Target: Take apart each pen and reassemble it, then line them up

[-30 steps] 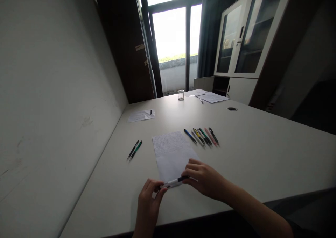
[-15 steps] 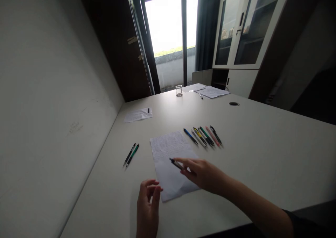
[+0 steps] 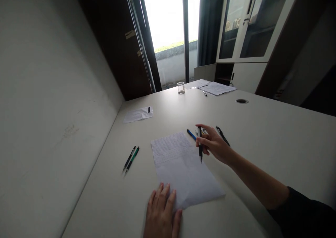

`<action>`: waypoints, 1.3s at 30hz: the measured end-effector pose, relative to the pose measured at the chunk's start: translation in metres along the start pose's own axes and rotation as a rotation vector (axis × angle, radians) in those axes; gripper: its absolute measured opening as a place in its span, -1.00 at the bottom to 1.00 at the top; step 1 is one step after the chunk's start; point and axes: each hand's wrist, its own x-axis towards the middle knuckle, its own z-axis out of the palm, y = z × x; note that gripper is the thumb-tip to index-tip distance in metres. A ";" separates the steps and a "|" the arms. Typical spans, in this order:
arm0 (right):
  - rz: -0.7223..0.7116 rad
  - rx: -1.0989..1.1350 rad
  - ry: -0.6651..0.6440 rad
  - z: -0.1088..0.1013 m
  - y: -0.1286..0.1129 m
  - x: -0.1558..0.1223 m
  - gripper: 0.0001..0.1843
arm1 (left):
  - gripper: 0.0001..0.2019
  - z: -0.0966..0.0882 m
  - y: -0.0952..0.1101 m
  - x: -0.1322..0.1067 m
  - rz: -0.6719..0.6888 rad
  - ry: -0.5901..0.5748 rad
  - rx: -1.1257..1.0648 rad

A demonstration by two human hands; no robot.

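Note:
My right hand [image 3: 212, 143] grips a pen [image 3: 200, 143] with a black grip and a pale barrel, held nearly upright, tip down, over the right side of the sheet of paper [image 3: 187, 177]. The sheet's upper part carries rows of handwriting; its lower part is blank. My left hand [image 3: 162, 210] lies flat, fingers stretched, on the sheet's lower left corner and the table. Behind my right hand a blue pen [image 3: 191, 134] and parts of other pens show, the rest hidden. A black pen [image 3: 223, 136] lies just right of that hand.
Left of the sheet lie a black pen [image 3: 129, 158] and a green pen [image 3: 132, 159] on the white table [image 3: 110, 192]. Farther back are a crumpled sheet [image 3: 138, 115], a glass [image 3: 181, 87], stacked papers [image 3: 217, 88] and a round table hole [image 3: 242, 101]. A wall [image 3: 52, 126] borders the left.
My right hand has moved up and right with the pen, which has swung from slanted to nearly upright. My left hand has gone from curled to flat on the paper's corner.

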 end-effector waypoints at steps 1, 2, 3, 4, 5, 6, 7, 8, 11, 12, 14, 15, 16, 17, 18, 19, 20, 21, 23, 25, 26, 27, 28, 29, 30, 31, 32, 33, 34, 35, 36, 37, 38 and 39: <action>-0.001 0.014 0.001 -0.001 0.002 0.000 -0.36 | -0.57 0.000 0.001 0.000 0.001 -0.008 0.006; -0.003 0.028 0.003 -0.002 0.002 0.000 -0.36 | -0.57 -0.001 0.001 0.000 -0.001 -0.015 0.010; -0.006 0.041 0.008 -0.003 0.003 0.000 -0.35 | -0.58 -0.002 0.002 0.000 -0.009 -0.019 0.012; -0.012 0.052 0.016 -0.003 0.003 0.000 -0.33 | -0.59 -0.002 0.003 0.000 -0.022 -0.017 0.013; -0.019 0.059 0.028 -0.004 0.002 0.000 -0.31 | -0.60 -0.003 0.003 -0.001 -0.037 -0.013 0.013; -0.028 0.061 0.040 -0.004 0.002 0.000 -0.31 | -0.60 -0.004 0.003 -0.002 -0.047 -0.013 0.013; -0.036 0.058 0.051 -0.005 0.002 0.001 -0.31 | -0.61 -0.005 0.002 -0.003 -0.050 -0.017 0.015; -0.042 0.051 0.059 -0.005 0.002 0.001 -0.32 | -0.60 -0.007 0.001 -0.004 -0.044 -0.031 0.019; -0.056 0.036 0.068 -0.006 0.006 0.002 -0.36 | -0.54 -0.011 -0.006 -0.010 0.003 -0.090 0.045; -0.059 0.039 0.069 -0.007 0.007 0.002 -0.35 | -0.54 -0.012 -0.008 -0.012 0.011 -0.102 0.054; -0.061 0.050 0.072 -0.007 0.010 0.002 -0.29 | -0.54 -0.014 -0.013 -0.016 0.017 -0.113 0.069; -0.060 0.053 0.073 -0.007 0.012 0.001 -0.26 | -0.54 -0.014 -0.015 -0.017 0.018 -0.115 0.073; -0.059 0.054 0.073 -0.006 0.012 0.001 -0.24 | -0.54 -0.015 -0.018 -0.019 0.018 -0.116 0.074; -0.058 0.053 0.073 -0.006 0.013 0.001 -0.22 | -0.54 -0.015 -0.020 -0.019 0.018 -0.114 0.070; -0.058 0.052 0.074 -0.006 0.012 0.001 -0.21 | -0.54 -0.015 -0.023 -0.020 0.018 -0.111 0.064; -0.059 0.050 0.077 -0.006 0.012 0.001 -0.21 | -0.54 -0.016 -0.026 -0.021 0.016 -0.106 0.053; -0.059 0.049 0.081 -0.006 0.012 0.001 -0.21 | -0.54 -0.016 -0.028 -0.022 0.015 -0.102 0.041; -0.059 0.048 0.085 -0.005 0.011 0.001 -0.21 | -0.54 -0.016 -0.031 -0.022 0.010 -0.099 0.029; -0.061 0.044 0.093 -0.005 0.011 0.002 -0.20 | -0.52 -0.016 -0.036 -0.024 -0.003 -0.098 0.008; -0.067 0.034 0.102 -0.005 0.012 0.002 -0.21 | -0.51 -0.015 -0.040 -0.026 -0.008 -0.089 -0.001; -0.071 0.027 0.108 -0.006 0.013 0.002 -0.22 | -0.51 -0.015 -0.042 -0.027 -0.005 -0.083 0.001; -0.076 0.018 0.116 -0.006 0.014 0.003 -0.23 | -0.51 -0.013 -0.043 -0.027 0.001 -0.077 0.008; -0.081 0.010 0.126 -0.007 0.015 0.003 -0.26 | -0.51 -0.012 -0.044 -0.028 0.009 -0.071 0.018; -0.085 0.003 0.136 -0.008 0.016 0.003 -0.28 | -0.51 -0.010 -0.045 -0.029 0.012 -0.069 0.032; -0.087 -0.002 0.143 -0.009 0.017 0.003 -0.31 | -0.50 -0.009 -0.045 -0.030 0.014 -0.073 0.045; -0.087 -0.004 0.148 -0.009 0.018 0.003 -0.33 | -0.50 -0.007 -0.046 -0.031 0.014 -0.078 0.056; -0.084 -0.004 0.146 -0.010 0.019 0.003 -0.35 | -0.50 -0.006 -0.047 -0.032 0.014 -0.079 0.060; -0.081 -0.004 0.143 -0.010 0.019 0.003 -0.36 | -0.50 -0.005 -0.048 -0.032 0.015 -0.077 0.060; -0.078 -0.004 0.138 -0.010 0.019 0.003 -0.36 | -0.49 -0.005 -0.048 -0.033 0.015 -0.074 0.055; -0.077 -0.005 0.137 -0.010 0.019 0.003 -0.35 | -0.49 -0.006 -0.049 -0.033 0.017 -0.070 0.047; -0.078 -0.007 0.141 -0.009 0.019 0.003 -0.33 | -0.49 -0.007 -0.050 -0.032 0.020 -0.071 0.042; -0.079 -0.009 0.149 -0.009 0.019 0.002 -0.30 | -0.48 -0.009 -0.051 -0.031 0.021 -0.076 0.042; -0.080 -0.011 0.159 -0.008 0.018 0.002 -0.25 | -0.48 -0.011 -0.051 -0.030 0.026 -0.086 0.046; -0.080 -0.011 0.169 -0.008 0.018 0.002 -0.21 | -0.49 -0.013 -0.052 -0.029 0.028 -0.099 0.052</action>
